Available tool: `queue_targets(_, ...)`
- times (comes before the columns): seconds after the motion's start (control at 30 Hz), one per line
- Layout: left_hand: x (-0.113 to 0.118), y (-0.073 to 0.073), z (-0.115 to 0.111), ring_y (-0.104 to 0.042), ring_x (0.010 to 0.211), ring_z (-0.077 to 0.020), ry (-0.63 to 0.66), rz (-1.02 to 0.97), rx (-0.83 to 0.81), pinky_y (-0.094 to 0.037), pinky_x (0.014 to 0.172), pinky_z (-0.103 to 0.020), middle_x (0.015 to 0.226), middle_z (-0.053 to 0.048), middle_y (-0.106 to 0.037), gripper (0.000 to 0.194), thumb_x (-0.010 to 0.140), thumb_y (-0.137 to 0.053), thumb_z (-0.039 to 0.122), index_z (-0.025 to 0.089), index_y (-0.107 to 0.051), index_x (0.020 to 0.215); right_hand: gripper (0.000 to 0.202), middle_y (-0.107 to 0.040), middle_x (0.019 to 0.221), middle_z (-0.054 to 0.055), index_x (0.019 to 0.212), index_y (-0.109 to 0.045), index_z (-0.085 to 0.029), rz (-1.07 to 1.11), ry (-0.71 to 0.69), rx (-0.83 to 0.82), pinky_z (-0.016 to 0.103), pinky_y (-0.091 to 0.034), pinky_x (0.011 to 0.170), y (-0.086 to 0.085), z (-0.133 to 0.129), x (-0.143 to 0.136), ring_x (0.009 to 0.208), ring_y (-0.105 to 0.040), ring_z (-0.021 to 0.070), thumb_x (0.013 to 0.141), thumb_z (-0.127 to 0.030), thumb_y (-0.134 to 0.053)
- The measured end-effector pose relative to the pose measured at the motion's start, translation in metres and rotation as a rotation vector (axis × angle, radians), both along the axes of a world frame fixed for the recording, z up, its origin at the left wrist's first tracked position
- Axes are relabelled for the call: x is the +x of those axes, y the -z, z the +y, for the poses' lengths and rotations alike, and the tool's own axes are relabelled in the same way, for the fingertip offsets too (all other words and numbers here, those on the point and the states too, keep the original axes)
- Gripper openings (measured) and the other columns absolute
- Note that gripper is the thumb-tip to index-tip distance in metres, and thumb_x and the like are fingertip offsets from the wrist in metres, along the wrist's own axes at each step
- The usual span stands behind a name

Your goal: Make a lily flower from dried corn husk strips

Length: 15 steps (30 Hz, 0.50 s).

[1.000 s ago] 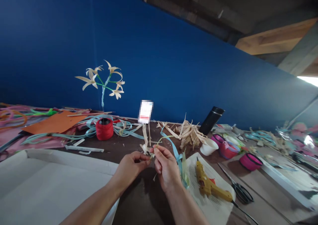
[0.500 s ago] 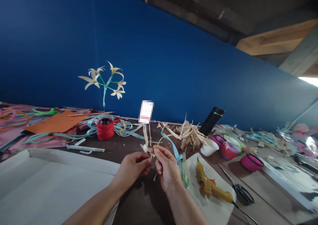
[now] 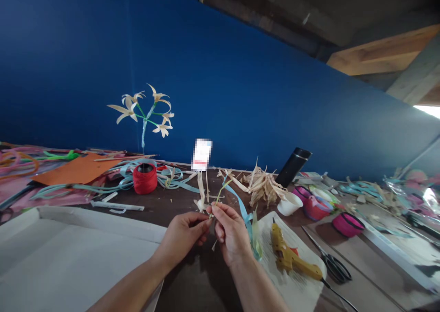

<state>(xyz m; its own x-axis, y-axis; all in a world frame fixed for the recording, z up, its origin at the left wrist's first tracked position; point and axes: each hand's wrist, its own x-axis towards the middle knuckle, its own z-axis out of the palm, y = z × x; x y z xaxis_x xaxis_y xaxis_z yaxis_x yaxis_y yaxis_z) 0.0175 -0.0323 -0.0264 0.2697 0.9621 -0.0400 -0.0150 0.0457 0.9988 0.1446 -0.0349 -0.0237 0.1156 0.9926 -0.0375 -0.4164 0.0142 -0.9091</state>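
Observation:
My left hand (image 3: 188, 233) and my right hand (image 3: 231, 231) meet over the brown table, fingertips nearly touching. Between my right thumb and forefinger is a thin yellow-green stem (image 3: 220, 190) that rises up and to the right. The left fingers pinch around the lower end of the same stem; its exact end is hidden by the fingertips. A pale strip pokes out below the hands. Just beyond them lie pieces of dried husk (image 3: 200, 203). A light blue ribbon (image 3: 240, 204) runs behind and beside my right hand.
A yellow glue gun (image 3: 287, 252) rests on printed paper at the right, with black scissors (image 3: 335, 266) beyond it. A white tray (image 3: 103, 221) fills the left front. Behind are red thread (image 3: 145, 180) holding a husk flower (image 3: 144, 128), dried husks (image 3: 263, 188), a white cup (image 3: 289, 205) and a black bottle (image 3: 294, 166).
The stem in my fingers has turned slightly, its free end now pointing more upward. Both hands stay in nearly the same place.

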Motion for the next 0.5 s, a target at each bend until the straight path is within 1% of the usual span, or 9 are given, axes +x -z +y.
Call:
queue_targets(0.13, -0.0004, -0.0028, -0.0024, -0.052, 0.049, -0.0104, -0.032, 0.045, 0.030, -0.043, 0.048, -0.021, 0.057, 0.003, -0.057, 0.031, 0.070, -0.060, 0.045, 0.016, -0.067, 0.081, 0.020, -0.070, 0.076, 0.006, 0.080, -0.069, -0.014, -0.002, 0.002, 0.011, 0.014, -0.016, 0.030, -0.0006, 0.0004, -0.0006, 0.032, -0.031, -0.0012, 0.068, -0.030, -0.071)
queue_targets(0.3, -0.0012, -0.0047, -0.0029, -0.051, 0.048, -0.0098, -0.027, 0.075, 0.075, -0.041, 0.047, -0.020, 0.056, 0.003, -0.056, 0.028, 0.075, -0.055, 0.044, 0.017, -0.063, 0.071, 0.020, -0.070, 0.077, 0.007, 0.080, -0.069, -0.014, -0.020, 0.002, 0.017, 0.014, -0.016, 0.030, 0.0019, -0.0002, -0.0022, 0.031, -0.032, -0.0016, 0.068, -0.030, -0.071)
queue_targets(0.5, -0.0025, -0.0029, -0.0020, -0.048, 0.048, -0.0090, 0.012, 0.028, 0.044, -0.037, 0.047, -0.020, 0.055, 0.003, -0.055, 0.030, 0.075, -0.055, 0.045, 0.016, -0.060, 0.067, 0.021, -0.070, 0.078, 0.007, 0.081, -0.068, -0.014, -0.041, -0.016, 0.016, 0.013, -0.016, 0.030, 0.0028, -0.0018, -0.0025, 0.032, -0.032, -0.0019, 0.070, -0.032, -0.070)
